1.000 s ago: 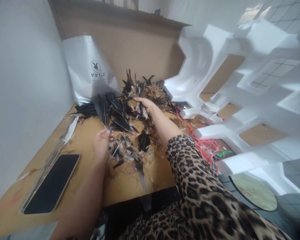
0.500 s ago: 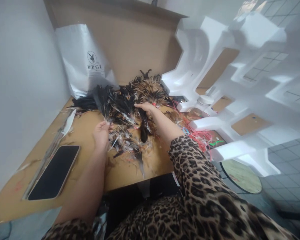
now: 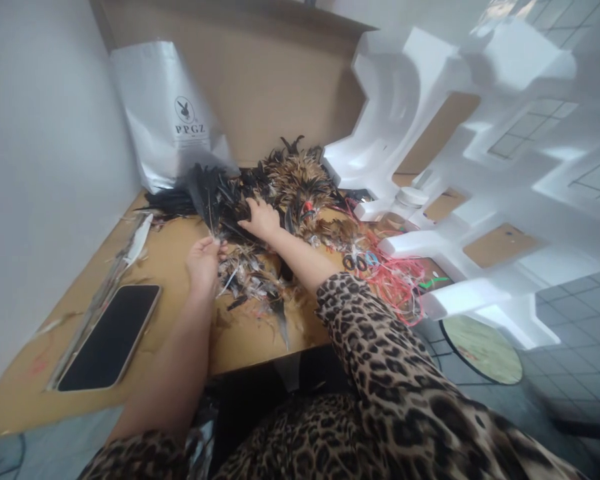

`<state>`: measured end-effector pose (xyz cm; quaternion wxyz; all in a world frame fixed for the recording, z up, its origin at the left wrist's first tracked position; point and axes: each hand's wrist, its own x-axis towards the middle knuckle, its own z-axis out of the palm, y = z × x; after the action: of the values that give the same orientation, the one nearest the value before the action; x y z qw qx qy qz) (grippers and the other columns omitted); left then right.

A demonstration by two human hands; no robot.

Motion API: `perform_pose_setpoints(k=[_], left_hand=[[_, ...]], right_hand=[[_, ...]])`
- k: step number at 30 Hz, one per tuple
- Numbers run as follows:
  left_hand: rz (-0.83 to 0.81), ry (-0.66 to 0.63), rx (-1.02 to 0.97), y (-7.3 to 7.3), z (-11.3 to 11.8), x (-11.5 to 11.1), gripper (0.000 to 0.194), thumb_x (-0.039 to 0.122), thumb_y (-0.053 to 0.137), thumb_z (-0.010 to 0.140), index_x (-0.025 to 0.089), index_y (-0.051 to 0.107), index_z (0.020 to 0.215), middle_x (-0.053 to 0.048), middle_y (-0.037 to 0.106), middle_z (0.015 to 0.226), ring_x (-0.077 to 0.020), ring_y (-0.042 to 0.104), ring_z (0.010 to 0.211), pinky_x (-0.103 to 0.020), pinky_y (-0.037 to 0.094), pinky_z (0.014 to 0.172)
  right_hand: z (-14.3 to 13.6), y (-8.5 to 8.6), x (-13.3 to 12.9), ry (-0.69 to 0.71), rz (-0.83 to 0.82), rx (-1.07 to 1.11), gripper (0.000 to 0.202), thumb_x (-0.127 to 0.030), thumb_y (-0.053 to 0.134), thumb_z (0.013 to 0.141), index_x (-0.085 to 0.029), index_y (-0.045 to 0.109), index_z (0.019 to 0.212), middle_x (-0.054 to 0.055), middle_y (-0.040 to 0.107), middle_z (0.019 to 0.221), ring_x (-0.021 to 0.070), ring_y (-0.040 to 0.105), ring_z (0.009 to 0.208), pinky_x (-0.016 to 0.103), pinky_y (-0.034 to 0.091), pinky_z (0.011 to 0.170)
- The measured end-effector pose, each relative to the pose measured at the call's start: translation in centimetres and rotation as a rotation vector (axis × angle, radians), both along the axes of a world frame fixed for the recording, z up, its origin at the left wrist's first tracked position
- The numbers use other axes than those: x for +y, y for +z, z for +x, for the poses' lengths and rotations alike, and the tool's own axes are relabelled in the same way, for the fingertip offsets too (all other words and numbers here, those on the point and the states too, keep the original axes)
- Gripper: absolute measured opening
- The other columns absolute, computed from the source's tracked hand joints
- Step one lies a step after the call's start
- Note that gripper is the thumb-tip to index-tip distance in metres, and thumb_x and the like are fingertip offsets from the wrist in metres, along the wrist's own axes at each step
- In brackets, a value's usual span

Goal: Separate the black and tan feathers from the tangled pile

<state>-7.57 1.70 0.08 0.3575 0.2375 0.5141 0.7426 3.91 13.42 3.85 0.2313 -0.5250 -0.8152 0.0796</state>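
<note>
Dark feathers (image 3: 204, 193) stand upright in my left hand (image 3: 205, 260), pinched at their pale lower ends. My right hand (image 3: 263, 220) reaches over the middle of the table with its fingers apart, above a pile of black feathers (image 3: 230, 203). Whether its fingertips touch those feathers I cannot tell. Just behind it lies a bunch of brown feathers (image 3: 300, 180) with a red spot at its base. A heap of loose feather scraps (image 3: 250, 283) lies between my two forearms.
A phone (image 3: 111, 337) lies at the left. Behind the feathers stands a silver bag (image 3: 155, 113). At the right are scissors (image 3: 354, 262), tangled pink strings (image 3: 395, 287), a white jar (image 3: 411, 198) and a large white foam piece (image 3: 450, 247). A round stool (image 3: 483, 350) stands below.
My right hand has moved left, from beside the brown bunch to over the black feathers, uncovering the scissors. My left hand keeps its pinch on the dark feathers, nearly in place.
</note>
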Motion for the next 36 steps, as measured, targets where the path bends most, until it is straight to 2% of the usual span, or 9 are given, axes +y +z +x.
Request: perform_pose_setpoints(k=[4, 6, 8, 12, 17, 22, 29, 32, 36], left_hand=[[-0.009, 0.003, 0.003, 0.0, -0.1, 0.1, 0.014, 0.016, 0.061, 0.069, 0.014, 0.054, 0.081, -0.002, 0.064, 0.069, -0.0072, 0.056, 0.052, -0.017, 0.04, 0.047], [-0.013, 0.008, 0.003, 0.1, -0.1, 0.0, 0.014, 0.016, 0.061, 0.069, 0.014, 0.054, 0.081, -0.002, 0.064, 0.069, -0.0072, 0.056, 0.052, -0.017, 0.04, 0.048], [-0.01, -0.003, 0.007, 0.1, -0.1, 0.0, 0.014, 0.016, 0.061, 0.069, 0.014, 0.054, 0.081, -0.003, 0.064, 0.069, -0.0074, 0.057, 0.053, -0.017, 0.041, 0.048], [-0.011, -0.042, 0.028, 0.2, 0.2, -0.1, 0.013, 0.018, 0.062, 0.069, 0.013, 0.056, 0.08, -0.003, 0.065, 0.072, -0.0071, 0.056, 0.053, -0.017, 0.04, 0.048], [-0.016, -0.075, 0.037, 0.1, 0.6, -0.2, 0.013, 0.017, 0.062, 0.069, 0.014, 0.056, 0.08, -0.004, 0.065, 0.071, -0.0078, 0.058, 0.055, -0.016, 0.04, 0.048], [-0.031, -0.104, 0.071, -0.3, 0.8, -0.2, 0.012, 0.016, 0.061, 0.069, 0.014, 0.057, 0.08, -0.004, 0.066, 0.071, -0.0087, 0.06, 0.055, -0.016, 0.041, 0.046], [-0.046, -0.082, 0.064, -0.3, 0.6, 0.0, 0.009, 0.012, 0.059, 0.072, 0.013, 0.056, 0.08, -0.005, 0.065, 0.07, -0.0094, 0.061, 0.055, -0.016, 0.043, 0.047], [-0.043, -0.066, 0.06, -0.3, 0.5, -0.1, 0.009, 0.012, 0.06, 0.073, 0.013, 0.055, 0.08, -0.005, 0.065, 0.07, -0.0099, 0.062, 0.056, -0.016, 0.043, 0.046], [-0.031, -0.044, 0.072, 0.1, 0.3, -0.3, 0.008, 0.012, 0.06, 0.072, 0.014, 0.055, 0.079, -0.003, 0.065, 0.068, -0.0088, 0.062, 0.054, -0.014, 0.043, 0.045]], right_hand=[[-0.3, -1.0, 2.8, -0.02, -0.255, 0.099, 0.052, -0.027, 0.062, 0.074, -0.02, 0.05, 0.124, 0.011, 0.059, 0.116, 0.0249, 0.057, 0.108, 0.038, 0.044, 0.094], [0.3, -1.0, 4.0, -0.009, -0.349, 0.277, 0.037, -0.019, 0.06, 0.073, -0.014, 0.06, 0.11, 0.009, 0.065, 0.105, 0.0195, 0.061, 0.1, 0.03, 0.046, 0.091], [1.1, -0.6, 4.4, 0.024, -0.43, 0.533, 0.031, -0.014, 0.058, 0.073, -0.012, 0.063, 0.104, 0.006, 0.067, 0.097, 0.0142, 0.063, 0.088, 0.026, 0.048, 0.086], [3.2, 0.9, 3.0, 0.171, -0.59, 0.966, 0.033, -0.009, 0.059, 0.07, -0.01, 0.062, 0.102, 0.001, 0.068, 0.081, 0.0091, 0.062, 0.07, 0.026, 0.049, 0.084], [6.0, 2.7, -0.7, 0.392, -0.791, 1.169, 0.048, -0.008, 0.058, 0.069, -0.017, 0.054, 0.116, -0.001, 0.069, 0.086, 0.011, 0.064, 0.075, 0.029, 0.05, 0.083], [8.4, 3.1, -2.7, 0.459, -0.883, 1.192, 0.053, -0.018, 0.056, 0.076, -0.025, 0.044, 0.127, 0.0, 0.067, 0.101, 0.0126, 0.065, 0.081, 0.035, 0.052, 0.082], [10.1, 1.1, -3.2, 0.303, -0.757, 1.225, 0.051, -0.022, 0.054, 0.078, -0.024, 0.043, 0.127, 0.007, 0.062, 0.119, 0.0159, 0.061, 0.104, 0.038, 0.048, 0.089], [10.5, 0.0, -3.7, 0.172, -0.56, 1.018, 0.043, -0.02, 0.056, 0.077, -0.019, 0.052, 0.119, 0.007, 0.063, 0.116, 0.0138, 0.061, 0.101, 0.033, 0.046, 0.09], [11.7, -0.7, -5.1, 0.068, -0.286, 0.455, 0.024, -0.023, 0.057, 0.075, -0.014, 0.066, 0.095, 0.005, 0.069, 0.094, 0.0133, 0.063, 0.085, 0.028, 0.047, 0.084]])
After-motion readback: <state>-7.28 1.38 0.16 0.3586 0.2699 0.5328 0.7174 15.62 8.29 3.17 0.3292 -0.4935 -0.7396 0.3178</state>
